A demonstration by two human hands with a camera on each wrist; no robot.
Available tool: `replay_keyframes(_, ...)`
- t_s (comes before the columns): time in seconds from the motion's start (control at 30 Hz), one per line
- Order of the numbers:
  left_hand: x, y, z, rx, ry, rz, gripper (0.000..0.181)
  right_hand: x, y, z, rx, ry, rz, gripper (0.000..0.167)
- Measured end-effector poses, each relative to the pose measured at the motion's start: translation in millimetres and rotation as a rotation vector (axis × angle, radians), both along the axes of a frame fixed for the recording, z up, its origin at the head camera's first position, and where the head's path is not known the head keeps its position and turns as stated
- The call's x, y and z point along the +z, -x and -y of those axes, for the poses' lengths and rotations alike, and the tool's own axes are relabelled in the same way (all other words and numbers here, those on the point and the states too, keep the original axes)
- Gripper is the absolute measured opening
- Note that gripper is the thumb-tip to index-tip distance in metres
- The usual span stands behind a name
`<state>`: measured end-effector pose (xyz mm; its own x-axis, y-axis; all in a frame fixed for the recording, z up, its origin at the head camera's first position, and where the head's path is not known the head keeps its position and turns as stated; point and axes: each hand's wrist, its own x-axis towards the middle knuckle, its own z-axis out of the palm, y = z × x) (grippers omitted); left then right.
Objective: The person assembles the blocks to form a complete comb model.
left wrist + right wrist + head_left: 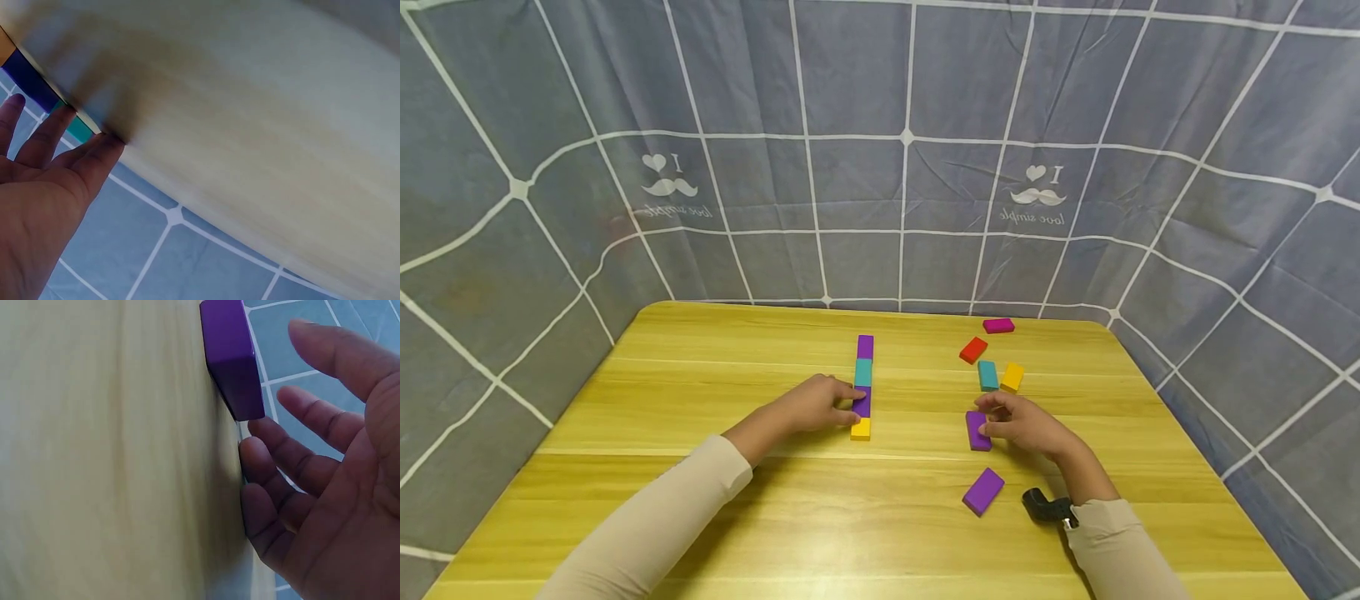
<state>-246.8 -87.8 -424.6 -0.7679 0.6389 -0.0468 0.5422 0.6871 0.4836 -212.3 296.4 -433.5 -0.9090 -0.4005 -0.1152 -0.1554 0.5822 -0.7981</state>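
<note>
A straight row of blocks lies on the table: a purple block [866, 347] at the far end, a teal block [863, 372], a second purple block [862, 404] and a yellow block [861, 430] nearest. My left hand [820, 403] is at the row's left side, its fingertips at the second purple block. In the left wrist view its fingers look mostly straight. My right hand [1018, 421] hovers beside a loose purple block [976, 431], fingers loosely bent. In the right wrist view a gap separates thumb and fingers from that purple block [231, 350].
Beyond the right hand lie a teal block [988, 376], a yellow block [1012, 377], a red block [973, 350] and a magenta block [998, 326]. Another purple block [983, 492] lies nearer. A grey checked curtain [857, 183] surrounds the wooden table [715, 358].
</note>
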Motion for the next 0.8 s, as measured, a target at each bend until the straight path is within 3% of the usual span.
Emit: replay_keyframes(0.8, 0.7, -3.3, -0.9, 0.039, 0.012, 0.033, 0.046, -5.8, -2.6, 2.4, 0.053, -0.033, -0.012, 0.042)
